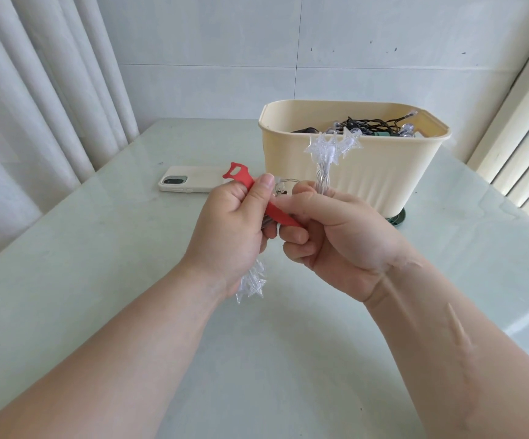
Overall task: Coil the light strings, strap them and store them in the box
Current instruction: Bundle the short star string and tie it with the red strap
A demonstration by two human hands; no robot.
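Mid-section of star light string (332,147) hidden inside my left hand (234,226). Tail of red strap (241,175) disappears under right hand (339,239) fingers. Green item (399,217) under box (367,172): can't identify.

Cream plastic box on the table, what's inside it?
Over the rim of the cream plastic box a tangle of dark-wired light strings with clear bulbs shows; the front wall hides whatever lies deeper.

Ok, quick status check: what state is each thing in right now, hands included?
clear star-shaped light string: bundled, held above the table, not yet strapped.
red fabric strap: unfastened, lying across the bundle, slotted end free.
left hand: thumb pinning strap to bundle.
right hand: curled round the bundle.
cream plastic box: upright, open, holding dark-wired light strings.
white-cased phone: lying flat, camera side up.
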